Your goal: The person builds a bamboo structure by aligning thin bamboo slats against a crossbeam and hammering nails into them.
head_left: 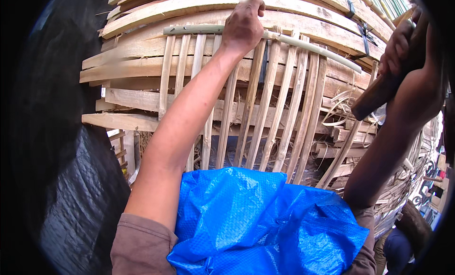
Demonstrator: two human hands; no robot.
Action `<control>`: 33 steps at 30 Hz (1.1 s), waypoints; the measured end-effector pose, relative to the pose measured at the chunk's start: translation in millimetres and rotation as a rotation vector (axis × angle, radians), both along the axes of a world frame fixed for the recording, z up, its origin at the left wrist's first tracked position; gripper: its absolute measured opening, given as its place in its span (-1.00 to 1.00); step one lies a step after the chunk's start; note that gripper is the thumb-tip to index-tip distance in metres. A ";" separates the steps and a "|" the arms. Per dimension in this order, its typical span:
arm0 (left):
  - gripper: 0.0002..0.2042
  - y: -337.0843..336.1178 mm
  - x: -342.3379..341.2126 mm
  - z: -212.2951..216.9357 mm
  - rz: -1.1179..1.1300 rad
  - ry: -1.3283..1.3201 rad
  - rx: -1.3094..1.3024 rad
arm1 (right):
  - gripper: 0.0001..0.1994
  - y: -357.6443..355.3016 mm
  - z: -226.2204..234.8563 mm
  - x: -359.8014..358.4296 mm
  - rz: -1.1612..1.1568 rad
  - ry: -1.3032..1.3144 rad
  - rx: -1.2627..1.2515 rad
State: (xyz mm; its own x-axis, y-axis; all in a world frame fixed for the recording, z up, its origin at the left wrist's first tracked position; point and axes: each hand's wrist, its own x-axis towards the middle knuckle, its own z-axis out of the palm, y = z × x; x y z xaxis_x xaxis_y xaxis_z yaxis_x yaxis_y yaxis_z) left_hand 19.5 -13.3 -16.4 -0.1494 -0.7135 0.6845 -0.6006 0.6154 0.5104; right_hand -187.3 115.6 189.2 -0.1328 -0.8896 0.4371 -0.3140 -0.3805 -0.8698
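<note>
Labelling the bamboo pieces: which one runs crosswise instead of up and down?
The greenish round bamboo pole along the top, gripped by the left hand. It lies across the upper ends of the pale flat slats, which all run roughly vertical beneath it.

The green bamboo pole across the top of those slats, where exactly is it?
In the head view the green bamboo pole lies crosswise over the upright slats, upper centre, with the left hand gripping it, in front of stacked planks.

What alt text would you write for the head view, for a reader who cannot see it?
A person's left hand grips the pale top rail of a frame of upright bamboo slats, while the right hand holds a wooden handle raised beside it. Stacked planks stand behind; a blue tarp covers the lap.
</note>
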 end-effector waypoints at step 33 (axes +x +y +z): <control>-0.91 -11.4 -2.1 -6.8 0.094 0.331 -0.006 | -0.65 7.9 -112.5 7.8 -0.006 0.492 0.326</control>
State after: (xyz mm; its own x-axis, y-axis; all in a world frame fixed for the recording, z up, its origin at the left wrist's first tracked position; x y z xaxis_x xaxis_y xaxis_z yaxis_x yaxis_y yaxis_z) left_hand 17.4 -24.7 -23.2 0.1474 -0.7097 0.6889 -0.4573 0.5687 0.6837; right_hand -179.6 123.6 76.7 0.0104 -0.9882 0.1531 -0.7116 -0.1149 -0.6931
